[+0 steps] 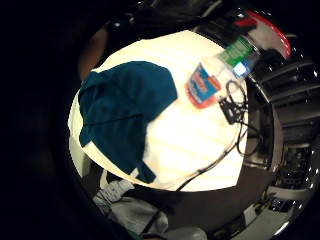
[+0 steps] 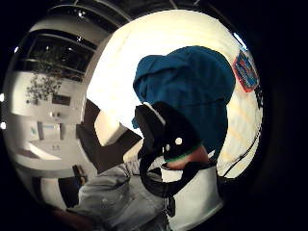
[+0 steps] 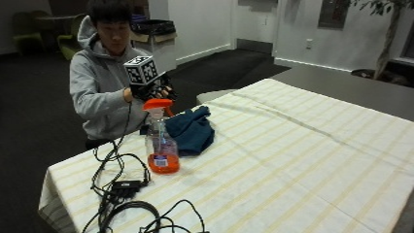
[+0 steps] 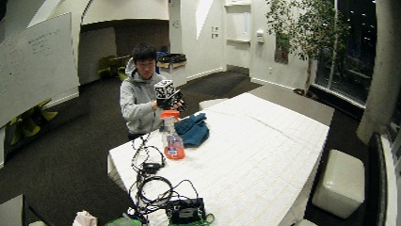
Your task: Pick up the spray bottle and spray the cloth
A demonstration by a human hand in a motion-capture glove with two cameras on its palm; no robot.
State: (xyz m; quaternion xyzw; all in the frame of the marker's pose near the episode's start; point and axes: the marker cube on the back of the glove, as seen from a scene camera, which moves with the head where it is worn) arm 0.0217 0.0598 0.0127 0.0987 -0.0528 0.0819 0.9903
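From the outside view, your gloved right hand was raised above the table, holding nothing; whether its fingers were spread or curled couldn't be told. The spray bottle stood upright just beside the blue cloth. In the little finger side palm view, the bottle lay near the cloth on the striped tablecloth.

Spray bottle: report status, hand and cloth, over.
Right hand raised over the table's near edge, holding nothing. Bottle upright, untouched, beside the cloth. Cables next to the bottle; path to it open.
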